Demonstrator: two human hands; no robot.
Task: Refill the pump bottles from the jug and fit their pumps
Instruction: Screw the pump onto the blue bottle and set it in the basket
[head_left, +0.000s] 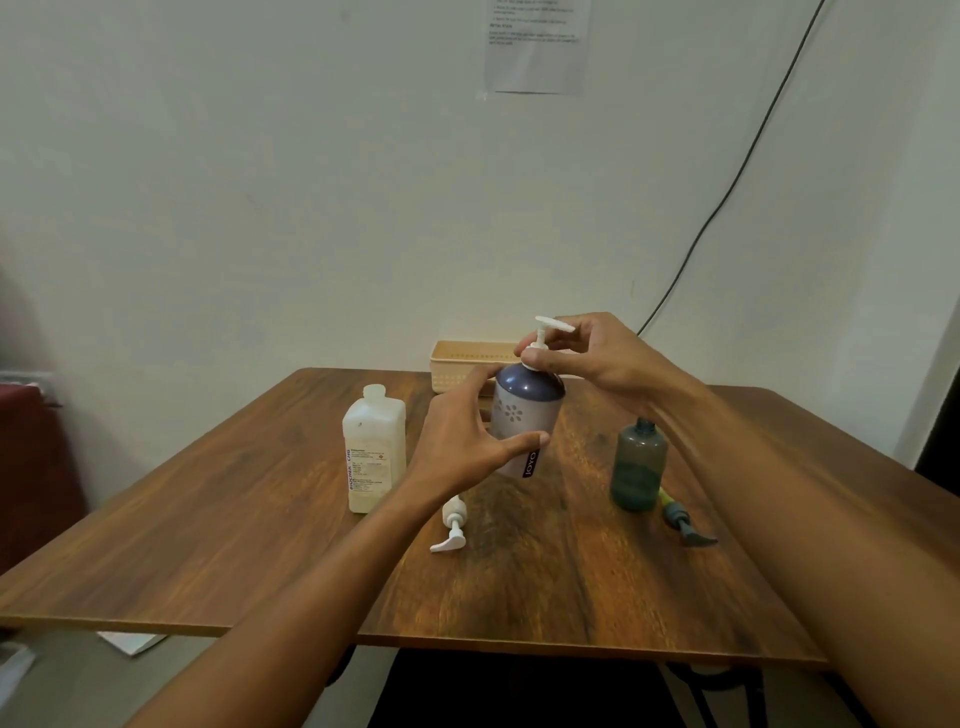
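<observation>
My left hand (462, 441) grips the body of a purple and white pump bottle (524, 410), held above the wooden table (260, 530). My right hand (587, 358) pinches the collar of the white pump (550, 330) seated in that bottle's neck. A white translucent jug (373, 452) stands capped on the table to the left. A teal bottle (639, 465) without a pump stands to the right, and its teal pump (683, 522) lies beside it. A second white pump (452, 525) lies on the table below my left wrist.
A beige plastic basket (462, 366) sits at the table's far edge against the wall. A black cable (727, 192) runs down the wall at right. A paper sheet (537, 47) is taped high on the wall. A dark red object (31, 457) stands at far left.
</observation>
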